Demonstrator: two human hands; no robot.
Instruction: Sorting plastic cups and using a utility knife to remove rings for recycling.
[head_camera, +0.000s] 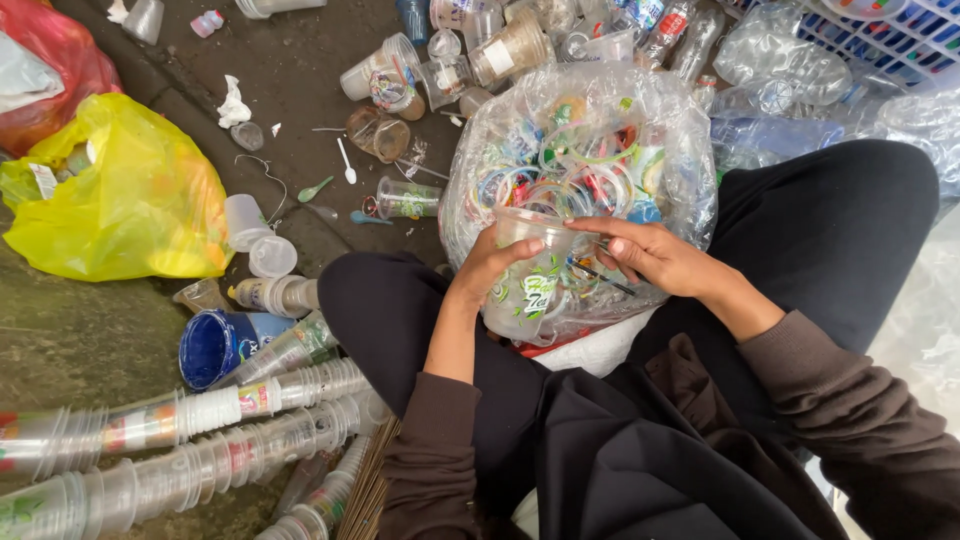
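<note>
The left hand (487, 262) grips a clear plastic cup (527, 272) around its side, mouth tilted up and away, long axis running from the lap toward the clear bag of rings (580, 150) just beyond; the right hand (650, 255) pinches at the rim, and whatever its fingertips hold is too small to make out

Clear printed plastic cup (525, 285), tilted, above lap.

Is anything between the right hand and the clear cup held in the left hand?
Nothing visible. The right hand has its fingers at the rim of the clear cup, which the left hand grips.
</note>
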